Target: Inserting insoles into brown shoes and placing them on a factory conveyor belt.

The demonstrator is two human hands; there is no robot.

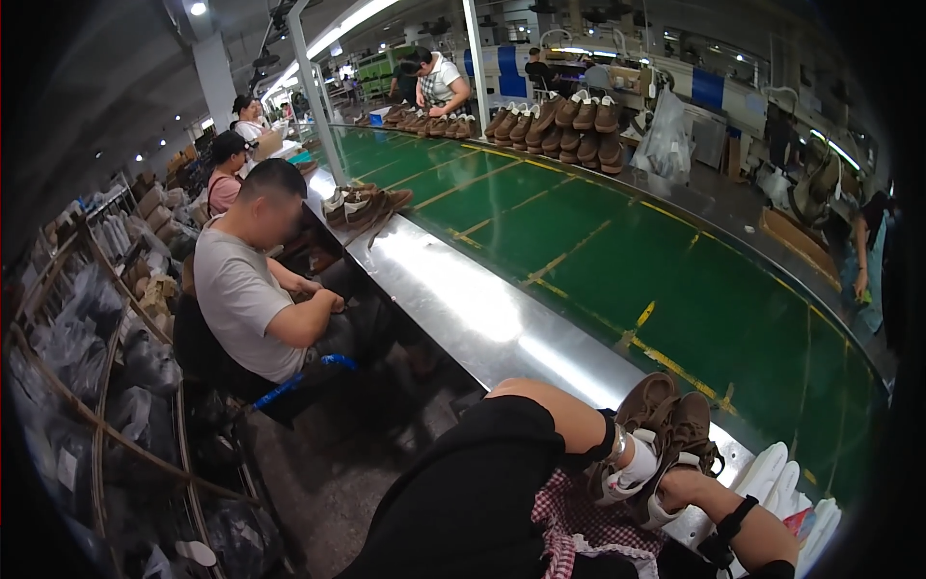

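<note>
Both hands work at the near edge of the counter (463, 299), lower right of the view. The left hand (617, 463) has its grip closed around a pair of brown shoes (670, 425) with white soles, held together against the steel lip. The right hand (680, 487) comes up from below and seems to grip the heel end of the same pair; its fingers are mostly hidden, so how far they close I cannot tell. Both wrists carry black straps. A red-checked cloth (579, 516) lies on the lap just beneath the shoes.

Risks as I judge them:
- The pair sits half over the counter edge. If either grip loosens, one shoe could slide off onto the lap or floor.
- Two shoes are held in one hand. They can twist apart and scuff the brown uppers against the steel.
- White insoles (786, 482) are stacked just to the right, touching or nearly touching the right forearm. An elbow move could knock them over.
- The green conveyor belt (617, 261) runs just beyond the lip. A shoe pushed too far would ride away.

Further off, a seated person in a grey shirt (241, 289) works on the left, and rows of brown shoes (569, 125) stand far up the belt. Neither looks likely to interfere.
</note>
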